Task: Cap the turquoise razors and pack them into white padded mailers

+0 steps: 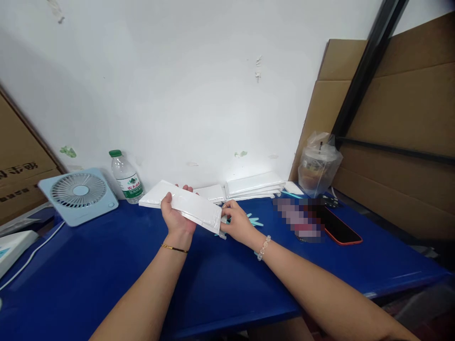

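My left hand [177, 221] is wrapped around a long, flat white packet [195, 206] in clear plastic film, with the thumb on top. The packet is held tilted above the table. At its right end my right hand [240, 225] pinches the plastic edge, fingers closed together; the fingertips are partly hidden. Behind the right hand lie several thin light-blue pieces [255, 220], whose kind I cannot make out. Farther back, a stack of similar white packets [254, 184] rests against the wall. Another white packet [151, 195] shows just beyond my left hand.
On the blue table [227, 289] a light-blue fan [81, 190] and a water bottle [127, 177] stand at the left. To the right are a phone [336, 225], a blurred-out item [298, 218] and a bagged drink cup [317, 166]. Cardboard [408, 94] walls the right side.
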`<state>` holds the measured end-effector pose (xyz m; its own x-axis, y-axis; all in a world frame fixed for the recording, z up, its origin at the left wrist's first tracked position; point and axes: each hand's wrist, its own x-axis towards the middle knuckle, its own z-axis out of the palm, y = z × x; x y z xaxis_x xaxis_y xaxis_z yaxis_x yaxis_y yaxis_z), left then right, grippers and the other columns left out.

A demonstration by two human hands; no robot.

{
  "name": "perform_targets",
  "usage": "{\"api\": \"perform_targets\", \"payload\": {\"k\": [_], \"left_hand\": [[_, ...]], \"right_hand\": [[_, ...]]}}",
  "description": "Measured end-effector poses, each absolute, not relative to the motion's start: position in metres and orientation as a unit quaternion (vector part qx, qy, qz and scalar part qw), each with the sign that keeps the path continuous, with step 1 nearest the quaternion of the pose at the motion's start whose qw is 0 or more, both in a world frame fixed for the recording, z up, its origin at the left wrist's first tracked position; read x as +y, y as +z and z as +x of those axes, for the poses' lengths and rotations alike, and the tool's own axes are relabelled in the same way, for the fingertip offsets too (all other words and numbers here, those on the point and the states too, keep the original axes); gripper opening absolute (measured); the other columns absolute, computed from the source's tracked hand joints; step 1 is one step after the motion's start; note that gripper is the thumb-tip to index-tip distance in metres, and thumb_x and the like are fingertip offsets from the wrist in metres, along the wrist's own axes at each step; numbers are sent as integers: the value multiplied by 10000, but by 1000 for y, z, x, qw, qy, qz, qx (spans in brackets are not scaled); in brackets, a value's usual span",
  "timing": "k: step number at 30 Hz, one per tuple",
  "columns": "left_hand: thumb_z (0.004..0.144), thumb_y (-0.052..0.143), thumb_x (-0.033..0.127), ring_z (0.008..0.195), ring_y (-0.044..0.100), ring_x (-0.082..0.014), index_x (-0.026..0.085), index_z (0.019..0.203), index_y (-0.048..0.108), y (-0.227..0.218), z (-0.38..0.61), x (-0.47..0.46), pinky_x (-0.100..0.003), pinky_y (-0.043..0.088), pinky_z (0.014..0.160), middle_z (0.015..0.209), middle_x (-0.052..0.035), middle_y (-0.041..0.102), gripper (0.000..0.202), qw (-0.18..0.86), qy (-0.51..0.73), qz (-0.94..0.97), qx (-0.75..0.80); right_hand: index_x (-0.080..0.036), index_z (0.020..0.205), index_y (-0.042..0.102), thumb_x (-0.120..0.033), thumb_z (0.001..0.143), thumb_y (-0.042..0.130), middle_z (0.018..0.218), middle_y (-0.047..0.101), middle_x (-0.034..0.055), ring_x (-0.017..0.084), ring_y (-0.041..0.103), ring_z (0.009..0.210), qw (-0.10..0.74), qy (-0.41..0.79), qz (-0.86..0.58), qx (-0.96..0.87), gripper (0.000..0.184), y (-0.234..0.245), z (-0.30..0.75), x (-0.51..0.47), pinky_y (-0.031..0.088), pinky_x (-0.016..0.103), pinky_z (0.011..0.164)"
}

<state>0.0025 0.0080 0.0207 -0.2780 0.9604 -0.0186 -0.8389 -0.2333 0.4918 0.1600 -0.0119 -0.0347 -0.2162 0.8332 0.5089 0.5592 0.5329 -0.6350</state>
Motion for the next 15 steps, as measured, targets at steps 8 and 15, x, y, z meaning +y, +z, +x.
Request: {"api": "perform_targets", "payload": {"k": [8,15], "left_hand": [[707,507,393,828,633,-206,187,888,588,28,-47,27,-339,522,725,884,-59,633,286,529,799,183,221],[743,461,379,765,643,-208,177,823,559,25,-67,36,-371,538,757,761,-45,617,239,527,809,143,218]], "right_hand": [[-197,763,648,-271,802,604,892,537,26,153,527,801,314,66,-500,-804,95,-40,180,-3,385,293,713],[-211,846,676,-319,817,595,902,571,35,169,544,843,311,56,-518,-795,138,-30,185,-4,379,308,751]]}}
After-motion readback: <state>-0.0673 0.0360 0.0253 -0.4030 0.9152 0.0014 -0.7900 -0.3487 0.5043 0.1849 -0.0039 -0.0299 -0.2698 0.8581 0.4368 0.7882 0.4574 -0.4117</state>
